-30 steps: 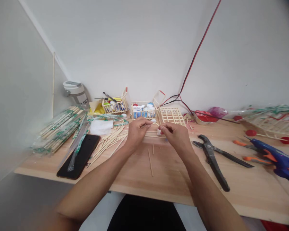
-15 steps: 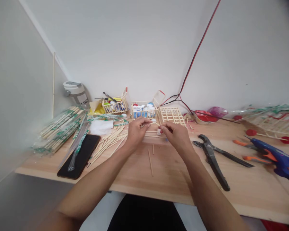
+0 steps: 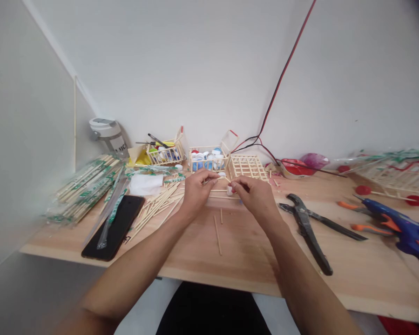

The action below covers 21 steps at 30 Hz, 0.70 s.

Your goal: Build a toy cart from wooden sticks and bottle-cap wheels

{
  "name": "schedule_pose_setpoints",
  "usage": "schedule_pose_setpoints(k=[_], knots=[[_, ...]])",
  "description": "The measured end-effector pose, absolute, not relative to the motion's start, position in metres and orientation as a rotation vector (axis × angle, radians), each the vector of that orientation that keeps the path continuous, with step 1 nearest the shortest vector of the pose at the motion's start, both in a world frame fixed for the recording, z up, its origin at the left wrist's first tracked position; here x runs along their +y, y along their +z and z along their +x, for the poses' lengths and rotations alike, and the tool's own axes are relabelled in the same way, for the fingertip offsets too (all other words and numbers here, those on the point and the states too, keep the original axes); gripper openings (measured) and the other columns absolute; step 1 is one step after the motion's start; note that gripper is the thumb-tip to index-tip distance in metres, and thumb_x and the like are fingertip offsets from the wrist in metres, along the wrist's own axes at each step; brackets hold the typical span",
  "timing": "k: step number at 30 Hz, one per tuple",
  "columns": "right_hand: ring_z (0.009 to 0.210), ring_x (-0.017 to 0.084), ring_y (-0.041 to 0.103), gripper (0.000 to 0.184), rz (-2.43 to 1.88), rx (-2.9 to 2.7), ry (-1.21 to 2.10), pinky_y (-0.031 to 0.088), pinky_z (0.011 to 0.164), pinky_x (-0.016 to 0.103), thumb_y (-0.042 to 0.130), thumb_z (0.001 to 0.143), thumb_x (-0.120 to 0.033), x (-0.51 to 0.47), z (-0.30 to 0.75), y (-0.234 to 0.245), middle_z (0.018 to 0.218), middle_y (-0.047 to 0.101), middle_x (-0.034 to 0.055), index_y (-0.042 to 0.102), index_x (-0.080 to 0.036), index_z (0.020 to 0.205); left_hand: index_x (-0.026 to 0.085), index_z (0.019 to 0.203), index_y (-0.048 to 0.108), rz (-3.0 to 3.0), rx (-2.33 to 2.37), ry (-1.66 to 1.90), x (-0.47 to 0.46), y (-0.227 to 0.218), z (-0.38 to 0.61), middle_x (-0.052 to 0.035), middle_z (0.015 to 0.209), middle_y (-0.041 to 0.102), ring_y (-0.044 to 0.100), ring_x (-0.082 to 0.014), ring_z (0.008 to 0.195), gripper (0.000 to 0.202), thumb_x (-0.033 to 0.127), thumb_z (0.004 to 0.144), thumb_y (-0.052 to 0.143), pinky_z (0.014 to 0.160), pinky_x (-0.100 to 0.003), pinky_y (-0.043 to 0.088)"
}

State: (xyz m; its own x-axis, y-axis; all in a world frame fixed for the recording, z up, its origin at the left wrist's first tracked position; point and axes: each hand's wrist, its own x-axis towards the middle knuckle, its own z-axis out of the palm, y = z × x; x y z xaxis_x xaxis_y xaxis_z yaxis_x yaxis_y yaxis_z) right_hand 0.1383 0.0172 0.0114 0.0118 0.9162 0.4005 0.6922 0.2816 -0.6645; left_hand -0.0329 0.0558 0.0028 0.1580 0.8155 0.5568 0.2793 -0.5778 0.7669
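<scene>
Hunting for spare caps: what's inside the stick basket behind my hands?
Blue, white and red bottle caps fill the stick basket; whatever lies beneath the top layer is hidden by them.

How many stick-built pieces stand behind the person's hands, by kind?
Stick baskets holding bottle caps: 2
Flat stick lattice panel: 1
Total: 3
</scene>
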Motion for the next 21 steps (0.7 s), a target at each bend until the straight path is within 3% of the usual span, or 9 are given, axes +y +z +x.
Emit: schedule_pose_setpoints(k=[21], knots=[[0.065,0.015,0.059,0.019,-1.485,-1.785,0.290,0.036,0.062,0.025,0.052,0.082,-0.022,0.0142,0.1374,0.0152,0.066,0.068,0.0003,0.066,-0.020,0.070,0.017,0.083,0.074,1.935,1.048,1.394,0.0555,0.0015,-0.0321,-0.0030,0.082,0.071,0.061,-0.0151,0.078,0.016,0.006,0.077,0.064,0.073,-0.027,0.046]])
